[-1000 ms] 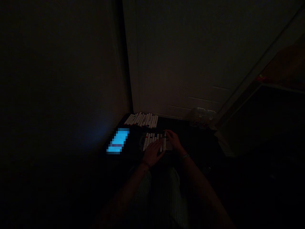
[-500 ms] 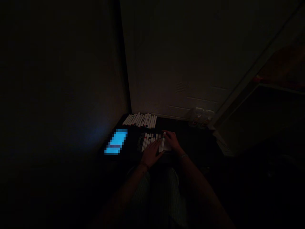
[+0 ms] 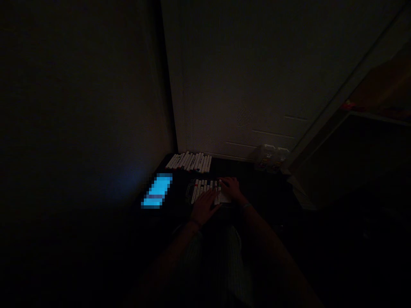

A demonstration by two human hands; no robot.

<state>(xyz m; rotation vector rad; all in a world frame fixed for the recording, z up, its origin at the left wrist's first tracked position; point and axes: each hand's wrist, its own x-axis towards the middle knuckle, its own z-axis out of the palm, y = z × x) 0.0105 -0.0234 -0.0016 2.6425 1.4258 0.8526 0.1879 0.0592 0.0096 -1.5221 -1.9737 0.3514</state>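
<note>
White markers (image 3: 194,193) lie side by side in a clear case (image 3: 189,192) on a dark tabletop, one with a red band. My left hand (image 3: 204,206) rests flat over their near ends, fingers stretched out and thumb apart. At the right end of the row, my right hand (image 3: 231,187) has its fingertips closed at the far end of a white marker (image 3: 218,196), which lies alongside the others. A pale bare part of the case (image 3: 225,197) shows under the right hand. Dim light hides fine detail of the fingers.
A row of more white markers (image 3: 189,162) lies at the back left by the wall. A lit, blurred screen (image 3: 157,191) is at the left. Clear plastic packages (image 3: 271,158) stand at the back right. A pale panel (image 3: 237,85) rises behind the table (image 3: 257,188).
The marker at my right hand has gone from slightly tilted to nearly in line with the row. My right hand has shifted slightly and its fingers sit lower. The left hand stays put.
</note>
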